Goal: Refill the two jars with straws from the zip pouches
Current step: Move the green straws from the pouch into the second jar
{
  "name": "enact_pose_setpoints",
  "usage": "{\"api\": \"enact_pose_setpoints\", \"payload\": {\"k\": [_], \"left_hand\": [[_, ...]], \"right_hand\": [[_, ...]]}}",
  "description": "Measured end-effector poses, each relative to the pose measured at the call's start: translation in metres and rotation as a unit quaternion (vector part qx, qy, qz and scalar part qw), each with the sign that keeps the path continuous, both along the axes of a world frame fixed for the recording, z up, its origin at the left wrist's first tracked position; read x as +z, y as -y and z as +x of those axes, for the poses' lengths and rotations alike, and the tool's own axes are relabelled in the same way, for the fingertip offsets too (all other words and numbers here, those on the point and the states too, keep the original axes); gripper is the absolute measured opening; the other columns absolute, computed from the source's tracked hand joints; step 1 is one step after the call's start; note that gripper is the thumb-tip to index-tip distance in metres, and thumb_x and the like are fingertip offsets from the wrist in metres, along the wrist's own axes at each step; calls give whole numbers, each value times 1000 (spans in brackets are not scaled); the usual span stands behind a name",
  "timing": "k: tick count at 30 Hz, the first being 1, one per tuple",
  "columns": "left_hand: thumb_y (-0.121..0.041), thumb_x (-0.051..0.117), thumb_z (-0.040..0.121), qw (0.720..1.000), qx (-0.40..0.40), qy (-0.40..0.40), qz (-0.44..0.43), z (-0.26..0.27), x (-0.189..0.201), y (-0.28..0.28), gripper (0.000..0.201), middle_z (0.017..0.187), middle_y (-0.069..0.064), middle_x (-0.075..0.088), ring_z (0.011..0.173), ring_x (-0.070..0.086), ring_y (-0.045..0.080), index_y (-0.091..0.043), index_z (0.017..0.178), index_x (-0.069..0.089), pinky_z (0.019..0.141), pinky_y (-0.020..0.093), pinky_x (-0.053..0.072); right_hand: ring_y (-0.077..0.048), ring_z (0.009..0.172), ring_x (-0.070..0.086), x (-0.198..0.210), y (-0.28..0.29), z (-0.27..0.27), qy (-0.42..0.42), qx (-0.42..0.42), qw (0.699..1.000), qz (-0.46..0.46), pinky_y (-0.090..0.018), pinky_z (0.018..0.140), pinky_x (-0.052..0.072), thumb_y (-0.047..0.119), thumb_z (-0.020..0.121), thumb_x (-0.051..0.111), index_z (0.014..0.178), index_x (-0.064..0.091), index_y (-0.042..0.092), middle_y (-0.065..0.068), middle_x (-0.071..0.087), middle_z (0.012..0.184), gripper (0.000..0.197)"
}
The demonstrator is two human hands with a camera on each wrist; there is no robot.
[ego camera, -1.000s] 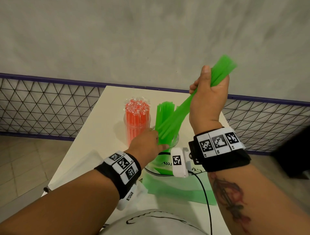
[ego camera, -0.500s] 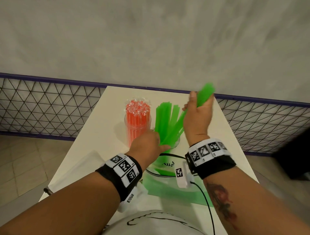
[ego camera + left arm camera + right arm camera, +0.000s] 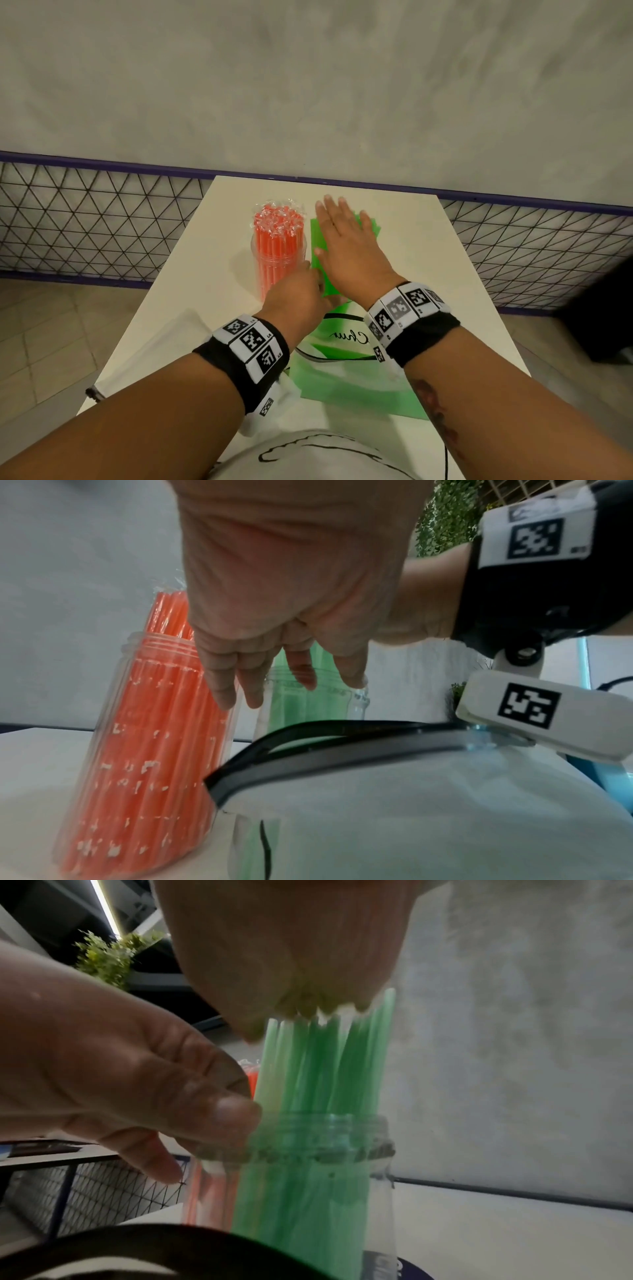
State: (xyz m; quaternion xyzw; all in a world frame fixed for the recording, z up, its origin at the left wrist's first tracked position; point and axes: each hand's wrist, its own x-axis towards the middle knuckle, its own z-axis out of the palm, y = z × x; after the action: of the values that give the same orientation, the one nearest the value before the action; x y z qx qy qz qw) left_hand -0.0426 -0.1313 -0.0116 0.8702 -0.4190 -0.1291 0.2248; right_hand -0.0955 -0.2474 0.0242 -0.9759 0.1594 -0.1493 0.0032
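Note:
Two clear jars stand side by side on the white table (image 3: pixel 462 274). The left jar (image 3: pixel 279 253) (image 3: pixel 150 750) is packed with orange straws. The right jar (image 3: pixel 308 1131) (image 3: pixel 308 704) holds green straws (image 3: pixel 317 236) (image 3: pixel 318 1069) that stick up well above its rim. My right hand (image 3: pixel 346 240) (image 3: pixel 291 961) lies flat and open on the tops of the green straws, palm down. My left hand (image 3: pixel 298 294) (image 3: pixel 202 1139) grips the neck of the green-straw jar, thumb against the threads. A zip pouch (image 3: pixel 359 387) with a black rim and green inside lies in front of the jars.
A second, pale pouch (image 3: pixel 161 346) lies at the table's left front corner. A wire mesh fence (image 3: pixel 85 219) with a purple rail runs behind the table below a grey wall. Bare tabletop shows to the right of the jars.
My right hand brought a bundle of green straws down into the right jar, let go of it and now rests flat on the straw tops. The left hand stayed at the jar.

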Motion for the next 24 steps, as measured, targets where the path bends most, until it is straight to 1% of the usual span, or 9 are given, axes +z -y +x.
{"api": "enact_pose_setpoints", "payload": {"k": [4,7,9,10,13,15,17,21,24], "left_hand": [[-58,64,85,1000,-2,11,-2,1,1,-2,46,108,-1,55,89,58,19,-14,95,63,71,32,48],[-60,67,81,1000,1,3,-20,0,-1,-2,47,113,-3,52,88,58,18,-17,99,59,69,31,47],[-60,70,78,998,15,-6,-63,1,0,-9,50,107,-6,51,85,58,16,-21,104,54,69,31,47],[-58,69,78,996,21,-9,-84,2,3,-13,46,101,-6,52,82,58,16,-22,102,53,68,32,49],[-42,56,87,997,23,-6,-69,11,14,-24,25,76,-2,52,70,54,20,-21,77,48,57,29,41],[-40,52,89,1000,6,11,29,19,14,-25,33,64,-2,46,60,46,18,-21,64,41,50,28,29],[-42,56,87,992,-27,-8,123,21,12,-25,35,64,-2,48,59,46,15,-20,62,44,50,28,29],[-17,69,84,971,-118,-47,200,8,-4,-26,9,88,3,59,79,53,18,-13,85,61,53,22,33],[3,54,85,960,-156,-44,230,-3,-19,-33,26,112,7,64,97,57,21,-10,102,67,67,21,39]], "right_hand": [[-22,151,-6,2,7,2,-28,-18,999,14,-43,119,-7,30,102,41,156,6,14,-6,1,164,66],[-30,145,25,12,-1,-12,100,23,995,-12,-48,118,15,28,94,57,146,40,13,-10,37,153,57],[-24,111,55,18,-12,-28,232,93,968,37,-33,97,41,18,90,59,116,64,11,-8,62,115,28],[-18,90,57,20,-18,-36,242,120,959,81,-26,81,45,18,90,55,99,67,12,-2,63,95,17],[-13,61,51,11,-32,-54,22,121,974,188,-25,55,39,24,92,46,74,60,13,4,56,66,25],[-20,61,50,-16,-32,-53,-192,110,964,147,-29,54,35,20,94,45,73,59,9,-3,56,67,27],[-26,67,53,-46,-34,-50,-300,91,943,115,-29,60,37,14,92,46,79,64,4,-8,58,73,24],[-30,81,58,-86,-45,-48,-285,47,944,156,-34,73,46,17,92,49,100,69,5,-13,65,90,25],[-29,79,55,-97,-55,-48,-298,30,938,176,-34,71,43,20,92,50,103,68,4,-13,60,87,26]]}}
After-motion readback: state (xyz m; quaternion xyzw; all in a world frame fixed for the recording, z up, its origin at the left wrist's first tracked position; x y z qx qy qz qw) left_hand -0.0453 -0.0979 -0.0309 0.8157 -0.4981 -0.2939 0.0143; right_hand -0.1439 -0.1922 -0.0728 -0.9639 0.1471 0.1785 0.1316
